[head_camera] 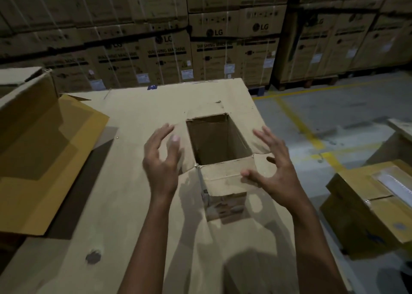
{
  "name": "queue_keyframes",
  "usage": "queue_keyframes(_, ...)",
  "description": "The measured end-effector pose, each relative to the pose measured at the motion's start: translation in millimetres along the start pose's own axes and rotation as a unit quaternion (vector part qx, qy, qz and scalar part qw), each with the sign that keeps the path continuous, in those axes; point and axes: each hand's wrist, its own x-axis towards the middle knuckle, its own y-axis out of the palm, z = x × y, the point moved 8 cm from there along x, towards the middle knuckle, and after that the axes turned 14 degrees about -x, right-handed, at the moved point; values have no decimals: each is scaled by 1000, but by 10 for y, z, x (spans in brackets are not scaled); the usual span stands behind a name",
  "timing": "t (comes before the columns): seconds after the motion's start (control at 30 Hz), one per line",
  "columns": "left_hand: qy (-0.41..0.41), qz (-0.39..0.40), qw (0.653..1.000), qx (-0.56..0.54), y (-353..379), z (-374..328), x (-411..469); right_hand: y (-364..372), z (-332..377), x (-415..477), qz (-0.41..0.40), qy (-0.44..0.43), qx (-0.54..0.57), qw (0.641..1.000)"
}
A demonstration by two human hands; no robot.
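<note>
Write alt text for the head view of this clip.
Two bare hands, the left hand and right hand, hover with spread, curled fingers at either side of a small open cardboard box standing on a large cardboard sheet. Stacked washing machine cartons fill the dim background.

We have a broad worktop point(124, 160) covered in brown cardboard. On it a small carton point(225, 177) stands upright with its top flaps folded out. A bigger open carton point(44, 160) rests at the left side, and a dark round stain point(93, 257) marks the near part.

Box point(225, 205) mouth clear, flaps point(259, 142) splayed outward
</note>
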Motion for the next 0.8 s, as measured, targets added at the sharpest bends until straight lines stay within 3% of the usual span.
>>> queue_keyframes(0.1, 28, -151, 987, -34, -388, -20, -553, -111, -223, -27, -101, 82, 101, 986)
queue_keyframes(0.2, -105, -221, 965, -96, -458, 434, -894, -75, -577, -91, -162, 197, 125, 959)
queue_keyframes(0.23, -161, -215, 959, -89, -424, 587, -971, 4, -675, -125, -143, 235, 104, 956)
queue_keyframes(0.3, -216, -130, 967, -43, -254, 755, -1062, 251, -810, -208, -61, 277, 87, 955)
queue_keyframes(0.37, -218, -38, 975, -5, -49, 747, -1116, 467, -772, -312, 12, 261, 99, 960)
queue_keyframes(0.47, -223, 32, 974, -22, 203, 641, -1133, 601, -627, -428, 69, 230, 113, 964)
queue_keyframes(0.8, -209, 45, 975, -60, 126, 409, -1359, 669, -305, -672, 89, 189, 166, 964)
